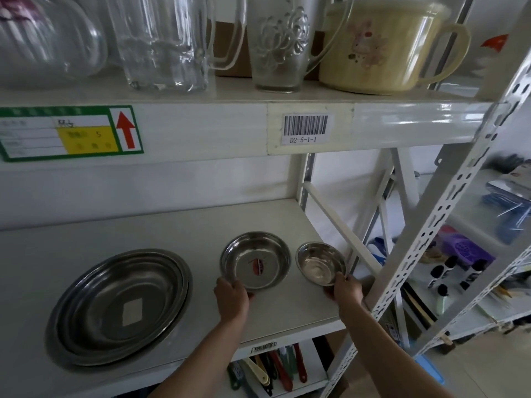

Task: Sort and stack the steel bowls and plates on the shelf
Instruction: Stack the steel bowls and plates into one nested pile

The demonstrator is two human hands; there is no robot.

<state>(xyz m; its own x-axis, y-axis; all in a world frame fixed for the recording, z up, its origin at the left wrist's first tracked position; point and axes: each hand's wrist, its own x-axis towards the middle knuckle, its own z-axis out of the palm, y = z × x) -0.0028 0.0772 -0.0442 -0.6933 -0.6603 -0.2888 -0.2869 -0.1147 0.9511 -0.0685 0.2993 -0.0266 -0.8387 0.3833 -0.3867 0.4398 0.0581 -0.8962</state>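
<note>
Near the white shelf's [161, 225] left front edge sits a nested stack of wide steel plates [119, 307]. The left hand [231, 297] pinches the near rim of a medium shallow steel dish [255, 261]. The right hand [346, 291] cups the small steel bowl [321, 263] by the right edge (both grips closed, seemingly steadying separate size piles).

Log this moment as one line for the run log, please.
left hand: gripping medium plate rim | right hand: gripping small bowl rim | large plates: stacked, untouched | all on shelf
</note>
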